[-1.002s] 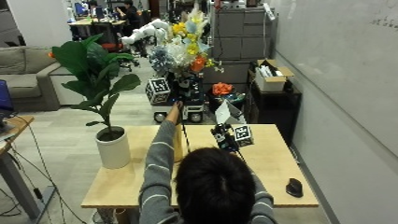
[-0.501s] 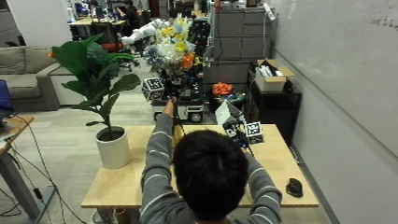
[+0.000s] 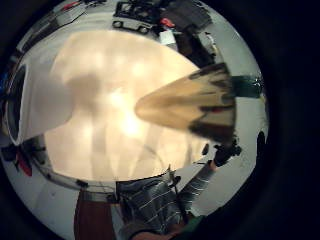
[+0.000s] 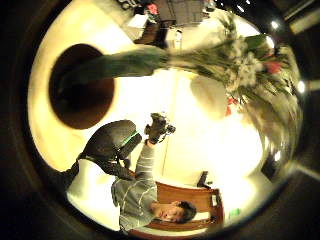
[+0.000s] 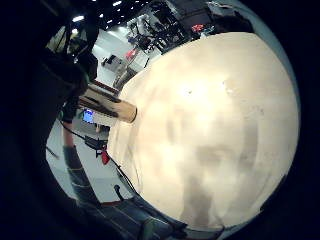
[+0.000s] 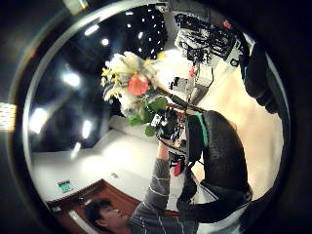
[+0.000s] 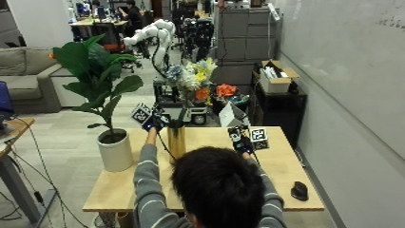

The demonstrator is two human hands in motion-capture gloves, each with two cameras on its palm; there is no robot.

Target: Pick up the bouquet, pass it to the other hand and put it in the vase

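Bouquet stems are seen entering the mouth of the vase, the blooms standing above it — white, yellow, blue and orange in the outside view. From near to far: the person's head fills the lower middle of that view, and a dark mouse lies on the table at about four o'clock from it. At one o'clock from the head the right hand is held above the tabletop, well apart from the vase; nothing is seen in it, and whether its fingers are spread or curled cannot be told. At eleven o'clock from the head the left hand is raised just beside the stems at the vase's rim; in the right thumb side palm view its fingers are seen wrapped round the stems below the leaves. In the left thumb side palm view the green stems run into the vase's dark opening. A potted plant in a white pot stands at nine o'clock from the vase — on the table's left part. Beyond the table's far edge a white box is seen.
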